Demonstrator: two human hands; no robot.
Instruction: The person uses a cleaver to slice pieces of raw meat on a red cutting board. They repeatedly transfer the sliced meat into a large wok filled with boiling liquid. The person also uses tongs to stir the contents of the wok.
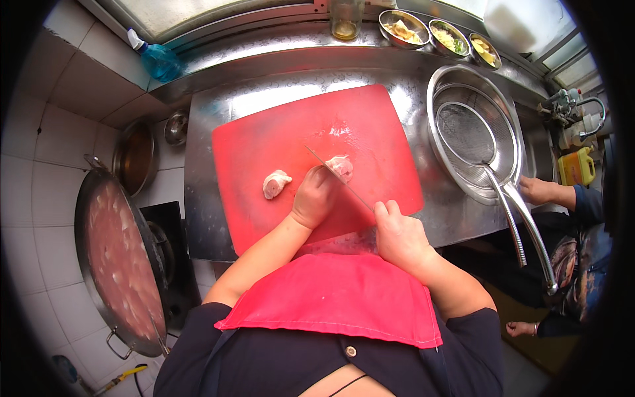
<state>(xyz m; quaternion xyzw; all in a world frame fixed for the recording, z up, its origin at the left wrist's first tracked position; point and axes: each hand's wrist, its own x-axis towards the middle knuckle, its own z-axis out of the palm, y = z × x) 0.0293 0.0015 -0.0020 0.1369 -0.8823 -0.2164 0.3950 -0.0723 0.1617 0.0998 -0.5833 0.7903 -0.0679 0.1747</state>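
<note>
My right hand (pixel 401 231) grips a knife whose thin blade (pixel 349 187) slants up and left across the red cutting board (pixel 263 134). Against the blade's far side lies a pale pink piece of raw meat (pixel 343 166). My left hand (pixel 313 197) has its fingers curled close to the blade and the meat; the blade partly hides this contact, and I cannot tell if the fingers hold the meat. Left of that hand, a second raw piece (pixel 276 184) with a round cut face rests on the board.
A steel bowl (pixel 436 82) with mesh strainers (pixel 466 131) stands right, by another person's hand (pixel 538 190). A large wok (pixel 116 268) of pinkish liquid is at left. Small food bowls (pixel 404 30), a glass jar (pixel 346 22) and a blue spray bottle (pixel 159 62) line the ledge.
</note>
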